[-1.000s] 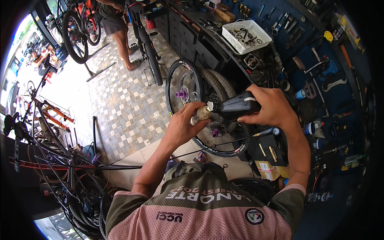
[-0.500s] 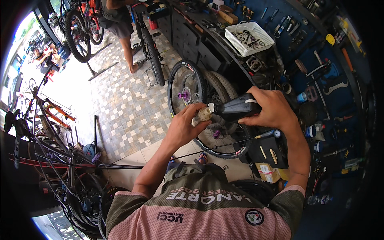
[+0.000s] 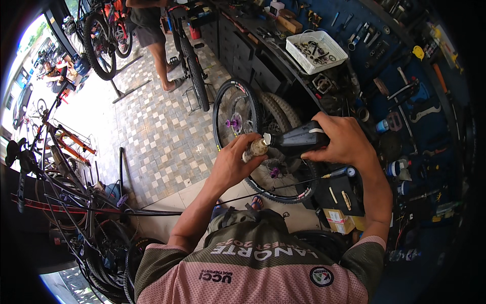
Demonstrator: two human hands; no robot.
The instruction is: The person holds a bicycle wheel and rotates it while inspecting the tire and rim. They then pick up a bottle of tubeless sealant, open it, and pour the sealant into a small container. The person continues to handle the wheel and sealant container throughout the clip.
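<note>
My left hand (image 3: 233, 161) is closed round a small, stained, pale translucent bottle (image 3: 255, 148). My right hand (image 3: 345, 141) grips a black bottle (image 3: 294, 140), tipped on its side with its neck toward the left. The black bottle's pale mouth meets the top of the small bottle, or nearly so; I cannot tell whether they touch. Whether any liquid passes between them is too small to see. Both hands are raised in front of my chest, above bicycle wheels (image 3: 258, 110), one of which has a purple hub.
A dark workbench (image 3: 237, 48) bears a white basket (image 3: 330, 66) of small parts. Tools hang on the blue wall at right. A pump gauge (image 3: 350, 172) and a cardboard box (image 3: 338, 220) lie below my right arm. Bicycles crowd the left; a person (image 3: 161, 55) stands ahead beside a bike.
Both hands and bottles hold nearly the same pose, the black bottle perhaps a touch lower. The view has shifted slightly.
</note>
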